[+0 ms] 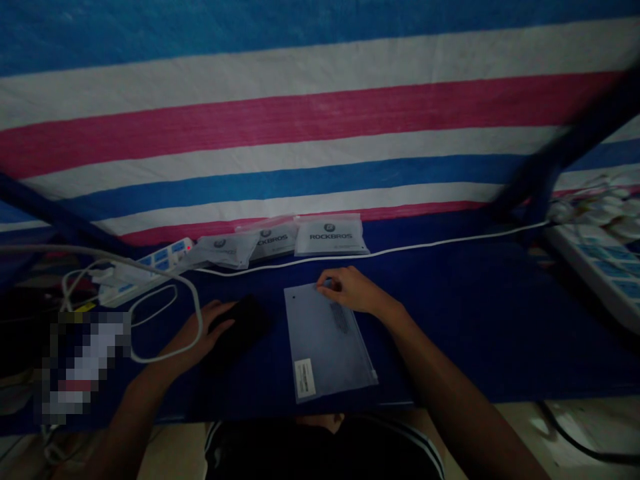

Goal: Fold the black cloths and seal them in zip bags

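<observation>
My left hand point(204, 331) is closed on the near-left edge of a dark, flat black item point(245, 323), its thumb on top; the kind is too dark to tell. To its right, a frosted plastic zip bag point(320, 340) lies flat on the blue table, with a small white label point(305, 377) at its lower left and faint print on it. My right hand point(353, 291) is at the bag's far edge, thumb and fingers curled together in a pinch there. The bag looks flat, and its slider shows at the lower right.
Several packed ROCKBROS zip bags point(331, 235) lean along the back by the striped sheet point(320, 113). A white cable point(425, 245) crosses the blue table point(465, 313). Power strips stand at the left point(167, 257) and right point(597, 267). A looped white cord hangs before my left forearm.
</observation>
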A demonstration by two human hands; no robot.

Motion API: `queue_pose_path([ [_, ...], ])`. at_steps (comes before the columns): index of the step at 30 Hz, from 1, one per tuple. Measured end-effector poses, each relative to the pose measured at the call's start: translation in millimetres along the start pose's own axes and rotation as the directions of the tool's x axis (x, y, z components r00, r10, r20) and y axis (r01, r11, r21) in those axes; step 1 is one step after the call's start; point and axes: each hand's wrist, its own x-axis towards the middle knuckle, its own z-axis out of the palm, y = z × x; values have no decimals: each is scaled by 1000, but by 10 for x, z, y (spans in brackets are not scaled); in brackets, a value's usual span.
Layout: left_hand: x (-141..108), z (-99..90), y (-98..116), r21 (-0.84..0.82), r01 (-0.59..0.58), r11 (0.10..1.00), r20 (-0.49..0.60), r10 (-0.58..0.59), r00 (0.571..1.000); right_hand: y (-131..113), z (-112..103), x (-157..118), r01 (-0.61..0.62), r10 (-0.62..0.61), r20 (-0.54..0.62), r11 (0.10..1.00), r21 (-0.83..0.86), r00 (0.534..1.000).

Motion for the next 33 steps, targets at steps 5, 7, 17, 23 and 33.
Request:
queue_pose_path([
  [5, -7, 30, -29, 17, 16, 1000, 6, -16, 1000, 9, -2, 11, -35, 35, -4, 999, 10, 999],
  [7, -7, 18, -9, 10, 23, 1000, 7, -23, 1000, 21, 2, 15, -35, 35, -12, 999, 7, 999],
  [17, 35, -186, 323, -23, -46, 999, 38, 47, 998, 45, -1, 11, -22, 21, -23, 1000, -18, 1000],
  [23, -147, -18, 567, -44, -95, 995, -142, 87, 986, 46, -9, 18, -22, 21, -36, 1000, -20, 999],
  [33, -343, 345, 819, 65, -17, 998, -235, 32, 971, 60, -11, 17, -39, 39, -37, 999, -5, 999],
])
